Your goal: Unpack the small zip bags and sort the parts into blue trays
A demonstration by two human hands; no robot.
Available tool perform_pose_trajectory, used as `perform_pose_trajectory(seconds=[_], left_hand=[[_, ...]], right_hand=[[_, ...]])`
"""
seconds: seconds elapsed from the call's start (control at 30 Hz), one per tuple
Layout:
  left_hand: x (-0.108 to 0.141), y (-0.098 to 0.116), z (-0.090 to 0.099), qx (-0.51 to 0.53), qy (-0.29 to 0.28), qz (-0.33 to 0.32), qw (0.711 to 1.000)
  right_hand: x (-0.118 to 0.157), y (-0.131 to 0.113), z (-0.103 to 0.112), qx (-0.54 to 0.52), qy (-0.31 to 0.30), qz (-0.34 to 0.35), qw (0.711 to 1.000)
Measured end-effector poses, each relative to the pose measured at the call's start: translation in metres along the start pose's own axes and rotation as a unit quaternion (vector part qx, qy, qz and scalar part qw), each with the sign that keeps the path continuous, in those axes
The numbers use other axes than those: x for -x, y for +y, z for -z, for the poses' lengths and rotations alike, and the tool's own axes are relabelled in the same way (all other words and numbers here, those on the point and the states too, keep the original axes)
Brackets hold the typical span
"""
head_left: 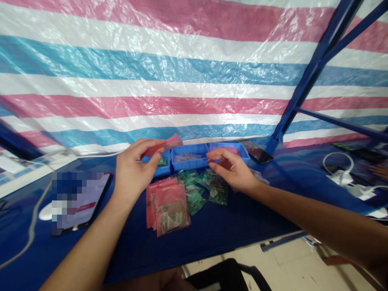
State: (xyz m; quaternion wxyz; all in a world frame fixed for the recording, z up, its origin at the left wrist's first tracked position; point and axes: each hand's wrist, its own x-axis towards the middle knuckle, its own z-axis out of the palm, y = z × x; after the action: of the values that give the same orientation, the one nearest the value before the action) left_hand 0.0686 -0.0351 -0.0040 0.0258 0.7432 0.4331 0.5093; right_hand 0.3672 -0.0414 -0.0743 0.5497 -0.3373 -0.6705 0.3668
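Note:
Between the thumb and fingers of my left hand [136, 165] is a pink bag [172, 142], raised over the left blue bin [157, 173]. My right hand [232, 167] hovers at the front of the right blue bin [245, 151], its fingers curled with a gap to the thumb and nothing visible between them. The middle blue bin [189, 163] holds small clear packets. In front of the bins lie several green packets [195, 196]. A stack of pink bags [171, 206] with small parts inside rests on the blue table, below and right of my left hand.
A tablet-like device [87, 206] and a white cable [34, 218] lie at the left. Behind the right bin is a dark phone [257, 151]. White chargers [342, 176] sit at the far right, where part of another person's hand [380, 171] shows. A striped sheet hangs behind.

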Motion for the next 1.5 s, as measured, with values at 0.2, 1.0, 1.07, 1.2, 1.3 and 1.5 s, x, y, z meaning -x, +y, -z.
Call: perform_pose_trajectory(seconds=[0.2,1.0,1.07,1.2,1.3,1.5], left_hand=[[0.011,0.031,-0.024,0.115,-0.160,-0.024,0.980],[0.015,0.016,-0.027,-0.058,-0.152,-0.136,0.977],[0.014,0.016,-0.027,-0.060,-0.156,-0.133,0.977],[0.014,0.016,-0.025,-0.057,-0.159,-0.127,0.977],[0.014,0.013,-0.026,-0.058,-0.162,-0.132,0.976],[0.014,0.012,-0.028,-0.061,-0.182,-0.126,0.973]], right_hand=[[0.000,-0.008,0.003,0.045,-0.047,0.069,0.996],[-0.049,0.003,0.137,0.315,-0.141,0.159,0.925],[-0.049,0.005,0.133,0.281,-0.139,0.150,0.938],[-0.047,0.006,0.130,0.261,-0.162,0.124,0.943],[-0.046,0.003,0.133,0.277,-0.198,0.101,0.935],[-0.044,-0.006,0.135,0.285,-0.240,0.069,0.925]])
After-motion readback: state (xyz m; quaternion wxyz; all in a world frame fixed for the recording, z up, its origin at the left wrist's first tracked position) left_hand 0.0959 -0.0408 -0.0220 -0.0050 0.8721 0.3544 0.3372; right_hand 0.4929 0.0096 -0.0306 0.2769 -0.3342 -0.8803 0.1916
